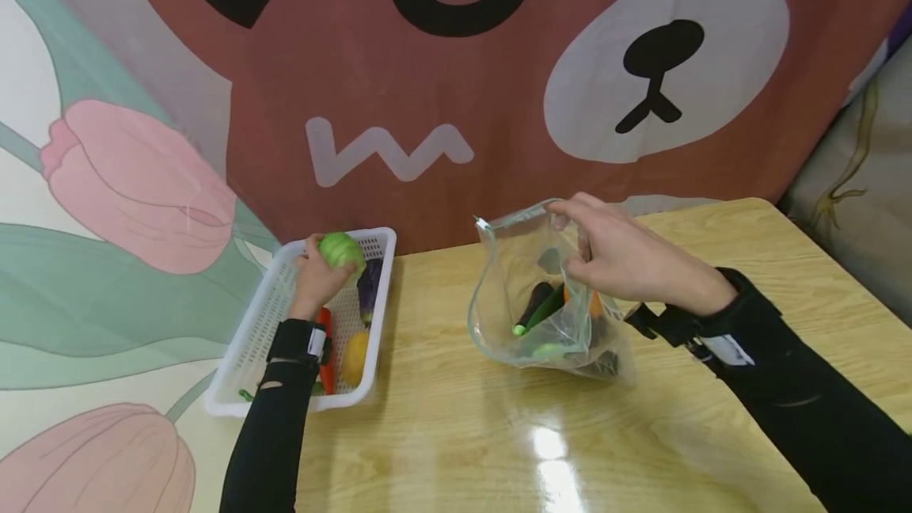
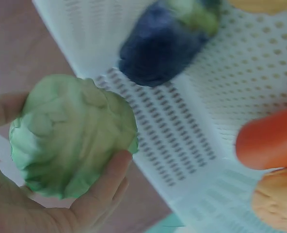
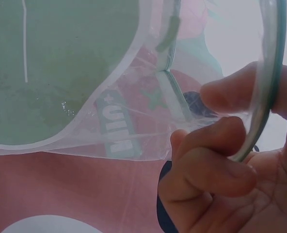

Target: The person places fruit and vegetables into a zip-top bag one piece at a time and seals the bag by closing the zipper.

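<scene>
Cabbage point(image 1: 340, 251), green, creased, in pinching left grip point(image 1: 311, 285), clear bag point(image 1: 509, 271) in pinching right grip point(image 1: 627, 253)

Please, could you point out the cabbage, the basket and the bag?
Cabbage point(image 2: 73, 133), left wrist view: middle of its surface.
Basket point(image 1: 349, 400), head view: its near rim.
Bag point(image 1: 508, 279), head view: its clear wall.

Here's the left forearm point(image 1: 265, 442), black-sleeved, reaching up from seven o'clock, and its left hand point(image 1: 317, 282) sits near eight, curved in a wide grip; over at three, the right hand point(image 1: 627, 252) pinches with bent fingers point(image 3: 201, 167), its sleeved right forearm point(image 1: 798, 394) angled from four toward ten
</scene>
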Demonstrator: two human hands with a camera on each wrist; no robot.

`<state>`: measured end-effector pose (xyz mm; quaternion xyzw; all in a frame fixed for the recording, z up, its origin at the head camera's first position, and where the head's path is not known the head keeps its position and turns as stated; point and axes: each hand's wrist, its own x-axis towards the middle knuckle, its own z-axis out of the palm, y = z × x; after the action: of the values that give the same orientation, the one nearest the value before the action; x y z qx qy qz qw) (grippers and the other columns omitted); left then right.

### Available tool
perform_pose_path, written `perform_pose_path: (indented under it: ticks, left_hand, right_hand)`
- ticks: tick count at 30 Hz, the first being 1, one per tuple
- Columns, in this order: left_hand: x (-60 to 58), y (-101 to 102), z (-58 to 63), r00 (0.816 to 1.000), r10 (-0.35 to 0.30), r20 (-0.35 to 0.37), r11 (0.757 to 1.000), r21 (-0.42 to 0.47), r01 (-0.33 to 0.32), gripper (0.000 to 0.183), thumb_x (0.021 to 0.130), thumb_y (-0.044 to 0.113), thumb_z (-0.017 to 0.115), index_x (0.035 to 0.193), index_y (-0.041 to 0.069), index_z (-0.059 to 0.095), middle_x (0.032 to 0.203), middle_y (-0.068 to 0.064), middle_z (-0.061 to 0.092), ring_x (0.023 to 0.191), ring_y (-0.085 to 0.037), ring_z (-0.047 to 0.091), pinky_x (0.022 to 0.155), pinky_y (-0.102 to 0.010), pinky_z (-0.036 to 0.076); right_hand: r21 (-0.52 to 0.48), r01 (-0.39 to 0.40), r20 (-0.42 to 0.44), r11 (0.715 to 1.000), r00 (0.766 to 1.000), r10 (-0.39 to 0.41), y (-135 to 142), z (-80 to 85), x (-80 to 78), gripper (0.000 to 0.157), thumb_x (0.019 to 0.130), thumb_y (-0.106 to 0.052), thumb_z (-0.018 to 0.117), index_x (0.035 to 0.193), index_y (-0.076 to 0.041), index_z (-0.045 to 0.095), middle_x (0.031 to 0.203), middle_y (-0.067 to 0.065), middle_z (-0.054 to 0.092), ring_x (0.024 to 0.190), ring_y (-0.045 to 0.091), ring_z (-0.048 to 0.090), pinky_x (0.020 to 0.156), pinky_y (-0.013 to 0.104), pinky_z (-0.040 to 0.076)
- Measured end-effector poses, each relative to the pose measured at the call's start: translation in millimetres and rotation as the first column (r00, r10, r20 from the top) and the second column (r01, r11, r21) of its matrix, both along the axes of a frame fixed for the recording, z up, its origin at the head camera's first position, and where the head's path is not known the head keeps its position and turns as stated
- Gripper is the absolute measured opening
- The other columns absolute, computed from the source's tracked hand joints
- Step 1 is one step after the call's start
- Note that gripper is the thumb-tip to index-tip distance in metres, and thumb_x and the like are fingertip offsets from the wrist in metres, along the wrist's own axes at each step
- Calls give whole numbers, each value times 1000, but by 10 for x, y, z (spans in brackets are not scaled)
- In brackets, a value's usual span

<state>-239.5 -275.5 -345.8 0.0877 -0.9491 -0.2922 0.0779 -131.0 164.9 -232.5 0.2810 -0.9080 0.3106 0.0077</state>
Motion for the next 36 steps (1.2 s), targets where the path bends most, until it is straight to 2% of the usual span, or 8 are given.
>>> perform_pose_path:
  ticks: [5, 13, 18, 21, 24, 26, 31, 36]
  left_hand:
    - [50, 160, 110, 998, -49, -51, 999, 13, 50, 78, 83, 39, 64, 142, 15, 19, 121, -34, 35, 98, -43, 48, 78, -53, 44]
    - [239, 560, 407, 981, -142, -129, 989, 32, 147, 79, 83, 40, 62, 143, 14, 19, 122, -26, 40, 95, -36, 50, 72, -47, 45]
    - [398, 774, 603, 956, -209, -206, 967, 102, 234, 76, 82, 34, 65, 142, 14, 21, 122, -22, 43, 99, -34, 50, 75, -48, 45]
    - [546, 893, 753, 935, -276, -224, 940, 140, 311, 77, 83, 33, 66, 142, 16, 19, 122, -21, 44, 98, -33, 51, 75, -46, 45]
    - [725, 1020, 905, 900, -361, -242, 901, 160, 404, 77, 83, 32, 67, 141, 17, 17, 123, -21, 42, 98, -31, 52, 78, -45, 44]
    - [831, 1104, 981, 868, -413, -275, 869, 167, 466, 78, 83, 30, 68, 140, 16, 17, 124, -20, 41, 97, -30, 52, 77, -43, 45]
    - [1044, 1298, 1116, 773, -503, -386, 784, 171, 596, 77, 80, 22, 71, 138, 15, 20, 124, -16, 43, 96, -24, 52, 73, -39, 48]
    - [1163, 1463, 1168, 679, -586, -443, 689, 170, 705, 77, 78, 18, 71, 137, 14, 21, 128, -13, 43, 102, -22, 52, 79, -37, 49]
  right_hand:
    - [-1, -1, -9, 1000, 1000, 1, -6, -19, 8, 58, 82, 5, 56, 137, 3, 39, 113, 9, 47, 60, 15, 44, 56, 30, 40]
    - [-9, 1, -11, 1000, 1000, -1, 0, -22, -8, 58, 82, 4, 56, 137, 3, 38, 113, 10, 47, 60, 15, 44, 56, 30, 40]
    - [-13, 6, 2, 1000, 1000, -6, 6, -15, -4, 58, 82, 4, 56, 137, 3, 38, 114, 10, 47, 60, 16, 44, 56, 30, 40]
    - [-14, 7, 9, 1000, 1000, -7, 10, -11, 0, 58, 83, 4, 55, 137, 3, 37, 114, 9, 46, 59, 15, 44, 55, 30, 39]
    - [-11, 6, 15, 1000, 1000, -6, 13, -2, 8, 59, 83, 3, 55, 138, 2, 36, 115, 8, 46, 58, 16, 43, 54, 30, 39]
    - [-9, 7, 18, 1000, 1000, -7, 12, 1, 11, 59, 83, 3, 55, 139, 2, 36, 115, 8, 46, 59, 16, 43, 53, 30, 39]
    - [-5, 3, 6, 1000, 1000, -3, -3, 3, 9, 59, 83, 3, 55, 138, 2, 36, 115, 9, 46, 59, 16, 43, 54, 30, 39]
    - [5, 0, 0, 1000, 1000, 0, -16, 5, 3, 58, 82, 3, 56, 138, 2, 37, 115, 9, 47, 60, 16, 43, 54, 30, 39]
